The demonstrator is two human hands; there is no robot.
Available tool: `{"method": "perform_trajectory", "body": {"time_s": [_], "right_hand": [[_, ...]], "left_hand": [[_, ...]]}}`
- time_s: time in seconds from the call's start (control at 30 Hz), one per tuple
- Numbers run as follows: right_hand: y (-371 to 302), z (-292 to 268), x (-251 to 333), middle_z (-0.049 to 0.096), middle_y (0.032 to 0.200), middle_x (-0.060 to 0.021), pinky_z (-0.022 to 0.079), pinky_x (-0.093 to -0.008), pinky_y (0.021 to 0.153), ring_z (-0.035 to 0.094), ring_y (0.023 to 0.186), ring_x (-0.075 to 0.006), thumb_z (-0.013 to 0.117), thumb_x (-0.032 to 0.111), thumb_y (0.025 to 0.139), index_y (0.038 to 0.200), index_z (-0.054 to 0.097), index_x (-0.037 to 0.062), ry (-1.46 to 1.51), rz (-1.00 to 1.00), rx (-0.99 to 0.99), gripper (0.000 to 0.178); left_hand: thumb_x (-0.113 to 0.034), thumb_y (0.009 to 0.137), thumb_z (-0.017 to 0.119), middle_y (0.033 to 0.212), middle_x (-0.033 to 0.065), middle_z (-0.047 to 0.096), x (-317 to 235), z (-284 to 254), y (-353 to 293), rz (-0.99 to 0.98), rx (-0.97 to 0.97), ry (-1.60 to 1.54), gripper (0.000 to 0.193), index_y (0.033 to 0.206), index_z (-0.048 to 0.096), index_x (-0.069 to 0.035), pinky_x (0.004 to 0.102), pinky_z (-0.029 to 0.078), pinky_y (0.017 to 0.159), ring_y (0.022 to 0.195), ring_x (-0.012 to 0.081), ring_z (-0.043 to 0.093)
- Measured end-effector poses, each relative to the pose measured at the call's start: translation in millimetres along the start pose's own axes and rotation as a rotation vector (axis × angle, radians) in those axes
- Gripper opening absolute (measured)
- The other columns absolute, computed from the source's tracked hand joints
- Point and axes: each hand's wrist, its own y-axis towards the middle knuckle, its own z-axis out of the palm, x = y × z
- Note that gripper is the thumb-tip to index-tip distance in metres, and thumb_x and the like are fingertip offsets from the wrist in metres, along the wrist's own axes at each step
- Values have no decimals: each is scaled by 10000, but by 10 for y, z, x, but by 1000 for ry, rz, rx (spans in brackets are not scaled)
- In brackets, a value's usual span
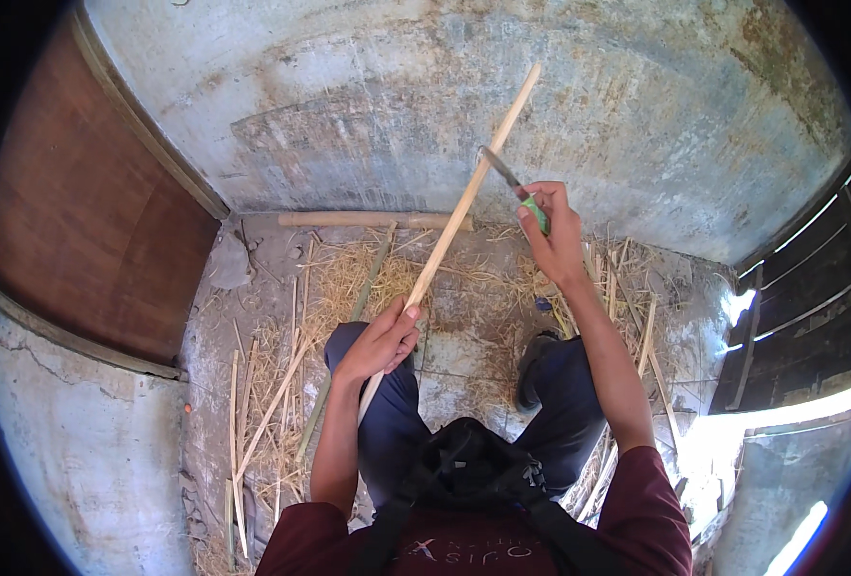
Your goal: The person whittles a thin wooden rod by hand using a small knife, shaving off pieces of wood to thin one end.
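Observation:
A long pale strip, which looks like split bamboo point(454, 223), slants from beside my left thigh up and away to the right. My left hand point(380, 340) is closed round its lower part, just above my left knee. In my right hand point(552, 230) is a knife point(504, 171) with a green handle, the fingers wrapped round that handle. The blade's tip end lies at the strip's upper part, against or just over it; exact contact is hard to tell. The strip's far end stands out in front of the wall.
Straw-like shavings point(348, 278) cover the floor between and around my feet. Several thin strips point(276, 408) lie on the left, more point(651, 346) on the right. A thick bamboo pole point(348, 220) lies along the stained wall point(368, 125). A brown panel point(99, 192) stands left, dark slats point(809, 288) right.

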Motion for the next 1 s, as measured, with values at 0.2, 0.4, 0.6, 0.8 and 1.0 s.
{"method": "perform_trajectory", "body": {"time_s": [0.2, 0.4, 0.6, 0.8, 1.0], "right_hand": [[-42, -51, 27, 698, 867, -124, 527, -399, 689, 656, 705, -270, 664, 135, 1071, 1281, 583, 71, -110, 41, 142, 234], [-120, 66, -13, 769, 1008, -169, 570, -489, 731, 756, 854, -408, 666, 195, 1078, 1299, 588, 106, -145, -62, 221, 251], [-213, 206, 184, 779, 1065, -161, 594, -503, 766, 762, 896, -424, 681, 202, 1063, 1392, 606, 128, -149, -32, 366, 345], [-314, 380, 147, 775, 1165, -103, 621, -455, 738, 777, 908, -362, 693, 176, 1045, 1428, 669, 169, -109, -264, 374, 384], [-385, 425, 251, 731, 1051, -69, 605, -411, 662, 741, 786, -302, 714, 157, 1022, 1430, 685, 180, -168, -312, 467, 409]], "left_hand": [[-407, 1216, 430, 725, -41, 420, 96, 29, 90, 23, -54, -20, 380, 1043, 530, -85, 245, 362, 445, 505, 56, 391], [-408, 1202, 479, 729, -55, 434, 25, 98, 123, -51, -197, -95, 398, 958, 540, -99, 247, 352, 497, 574, 57, 429], [-438, 1166, 576, 688, -48, 493, 78, 150, 146, 46, -326, 60, 450, 867, 575, -102, 250, 312, 497, 583, 37, 445], [-414, 1158, 611, 666, -66, 463, 74, 59, 137, 12, -233, -145, 415, 878, 561, -112, 257, 267, 434, 492, 29, 376], [-360, 1178, 572, 632, -70, 383, 58, 25, 113, 23, -166, -252, 380, 883, 486, -136, 242, 263, 401, 466, 32, 325]]}}
